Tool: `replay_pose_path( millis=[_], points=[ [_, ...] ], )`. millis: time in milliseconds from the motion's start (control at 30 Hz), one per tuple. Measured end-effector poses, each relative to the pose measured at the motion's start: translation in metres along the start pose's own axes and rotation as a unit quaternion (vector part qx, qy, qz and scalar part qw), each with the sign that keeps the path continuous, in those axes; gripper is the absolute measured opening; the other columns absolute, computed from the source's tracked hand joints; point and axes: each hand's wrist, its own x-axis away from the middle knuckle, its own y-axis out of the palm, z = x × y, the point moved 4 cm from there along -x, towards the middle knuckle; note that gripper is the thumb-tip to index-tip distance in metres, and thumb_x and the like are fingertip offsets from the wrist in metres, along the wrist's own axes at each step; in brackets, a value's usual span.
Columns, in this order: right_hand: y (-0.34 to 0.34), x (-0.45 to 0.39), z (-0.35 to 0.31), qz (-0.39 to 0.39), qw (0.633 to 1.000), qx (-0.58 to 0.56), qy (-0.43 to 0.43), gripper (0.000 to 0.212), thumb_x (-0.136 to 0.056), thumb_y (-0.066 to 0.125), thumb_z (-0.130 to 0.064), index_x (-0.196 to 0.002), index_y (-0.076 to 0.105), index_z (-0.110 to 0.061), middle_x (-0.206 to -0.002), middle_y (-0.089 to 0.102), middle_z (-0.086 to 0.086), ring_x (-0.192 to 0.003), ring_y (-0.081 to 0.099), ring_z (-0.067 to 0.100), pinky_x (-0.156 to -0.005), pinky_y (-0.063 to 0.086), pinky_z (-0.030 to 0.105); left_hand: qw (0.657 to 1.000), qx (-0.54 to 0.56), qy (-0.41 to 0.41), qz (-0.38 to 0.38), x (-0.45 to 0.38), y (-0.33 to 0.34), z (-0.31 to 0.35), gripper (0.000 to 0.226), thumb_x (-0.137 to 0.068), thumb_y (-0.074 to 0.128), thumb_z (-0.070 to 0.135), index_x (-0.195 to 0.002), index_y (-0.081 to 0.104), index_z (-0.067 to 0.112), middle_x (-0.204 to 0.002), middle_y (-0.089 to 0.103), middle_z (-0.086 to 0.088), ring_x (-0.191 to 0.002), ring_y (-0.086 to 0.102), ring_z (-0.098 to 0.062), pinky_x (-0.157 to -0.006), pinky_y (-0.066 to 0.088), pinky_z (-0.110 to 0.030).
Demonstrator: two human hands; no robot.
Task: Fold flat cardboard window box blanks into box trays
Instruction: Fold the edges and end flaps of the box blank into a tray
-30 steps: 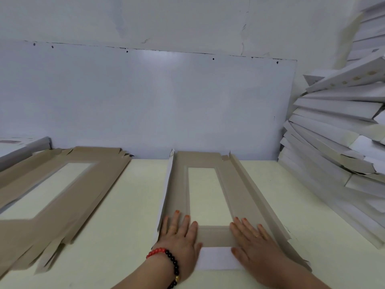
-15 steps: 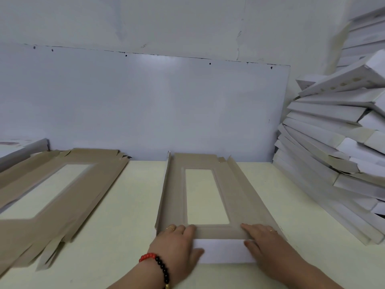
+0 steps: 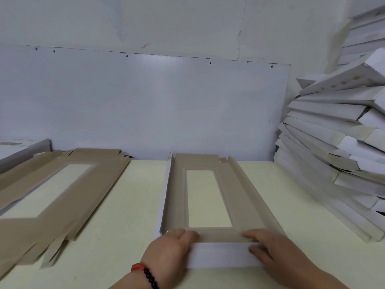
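Window box blank (image 3: 208,197) lies mid-tabletop (image 3: 125,205), long sides raised; left hand (image 3: 168,249) and right hand (image 3: 270,250) each grip its near white flap (image 3: 220,254), fingers curled over the fold.

— Views? 
— Just one: head-worn, wide-angle, looking forward and down over the counter (image 3: 129,205) toward the wall (image 3: 166,21) at 12 o'clock.
— How near? 
— Close. Left hand (image 3: 168,250) and right hand (image 3: 275,250) at 6 o'clock, wrists cut by the bottom edge.
— Edges of frame? 
— Stack of brown blanks (image 3: 52,197) at 9 o'clock, leaning pile of white boxes (image 3: 333,142) at 3 o'clock, bent by the lens.
— Shared ground with another view? 
— None; no second camera.
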Motion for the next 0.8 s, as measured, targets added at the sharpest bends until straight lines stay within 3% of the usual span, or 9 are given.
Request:
replay_pose_path(
  millis=[67,133,167,267,400,500,567,700,800],
  points=[
    [0.002,-0.007,-0.009,-0.006,0.997,0.074,-0.035,0.036,-0.089,0.063,-0.034,-0.123,0.057,-0.044,-0.116,0.052,-0.025,-0.104,0.053,-0.006,-0.086,0.04,0.011,1.0,-0.018,0.02,0.009,-0.006,-0.003,0.007,0.035,-0.078,0.064,0.016,-0.112,0.06,0.025,-0.106,0.059,0.007,-0.094,0.058,-0.014,-0.069,0.044,-0.022],
    [0.003,-0.009,-0.02,0.016,0.988,0.112,-0.105,0.035,-0.069,0.083,-0.04,-0.102,0.072,-0.038,-0.103,0.063,-0.019,-0.09,0.063,0.0,-0.074,0.049,0.013,0.995,-0.041,0.085,0.022,-0.008,-0.002,0.015,0.03,-0.051,0.086,0.024,-0.073,0.066,0.026,-0.074,0.06,0.011,-0.063,0.059,-0.01,-0.046,0.042,-0.017],
    [0.005,-0.008,-0.025,0.01,0.983,0.128,-0.131,0.034,-0.061,0.084,-0.05,-0.092,0.074,-0.039,-0.095,0.066,-0.022,-0.082,0.065,-0.003,-0.068,0.05,0.011,0.993,-0.05,0.11,0.015,-0.007,-0.002,0.017,0.027,-0.052,0.087,0.035,-0.064,0.065,0.026,-0.068,0.058,0.012,-0.058,0.057,-0.009,-0.045,0.041,-0.016],
    [0.011,-0.007,-0.031,-0.022,0.969,0.192,-0.155,0.04,-0.059,0.064,-0.073,-0.086,0.072,-0.046,-0.091,0.064,-0.031,-0.076,0.061,-0.01,-0.065,0.045,0.007,0.99,-0.052,0.114,-0.057,-0.008,0.006,0.014,0.044,-0.08,0.052,0.066,-0.092,0.067,0.026,-0.093,0.06,0.006,-0.088,0.054,-0.015,-0.076,0.041,-0.021],
    [0.013,-0.015,-0.032,-0.013,0.967,0.193,-0.164,0.028,-0.06,0.083,-0.055,-0.081,0.073,-0.04,-0.079,0.067,-0.023,-0.069,0.063,-0.003,-0.063,0.046,0.011,0.992,-0.049,0.082,-0.085,-0.016,0.006,0.009,0.036,-0.097,0.037,0.04,-0.121,0.055,0.022,-0.118,0.059,-0.002,-0.109,0.051,-0.024,-0.087,0.042,-0.031],
    [0.014,-0.033,-0.027,-0.054,0.979,0.182,-0.076,0.029,-0.1,0.041,-0.041,-0.126,0.053,-0.042,-0.117,0.064,-0.009,-0.108,0.056,0.014,-0.088,0.039,0.024,0.993,-0.008,0.007,-0.118,-0.032,0.002,0.008,0.03,-0.092,0.041,0.024,-0.12,0.051,0.023,-0.111,0.062,-0.006,-0.104,0.056,-0.026,-0.085,0.047,-0.034],
    [0.023,-0.044,-0.019,-0.076,0.986,0.146,-0.029,0.037,-0.104,0.027,-0.034,-0.137,0.042,-0.039,-0.131,0.054,-0.008,-0.12,0.047,0.016,-0.098,0.032,0.026,0.99,-0.017,-0.021,-0.138,-0.046,0.007,0.01,0.034,-0.09,0.047,0.023,-0.124,0.049,0.021,-0.115,0.059,-0.007,-0.109,0.054,-0.026,-0.089,0.046,-0.034],
    [0.052,-0.067,-0.029,-0.024,0.992,0.121,-0.006,0.043,-0.105,0.02,-0.033,-0.146,0.031,-0.033,-0.154,0.028,-0.015,-0.14,0.024,0.003,-0.112,0.012,0.021,0.989,-0.025,-0.05,-0.14,-0.069,0.03,0.019,0.06,-0.092,0.048,0.03,-0.147,0.027,0.017,-0.154,0.028,-0.005,-0.144,0.017,-0.027,-0.117,0.019,-0.041],
    [0.073,-0.078,-0.035,-0.016,0.992,0.12,0.048,0.053,-0.102,0.007,-0.036,-0.153,0.016,-0.026,-0.161,0.006,-0.011,-0.147,0.003,0.005,-0.117,0.0,0.026,0.985,-0.031,-0.079,-0.147,-0.079,0.045,0.02,0.078,-0.091,0.045,0.039,-0.154,0.005,0.015,-0.162,-0.001,-0.002,-0.148,-0.011,-0.026,-0.12,-0.003,-0.046]
  ],
)
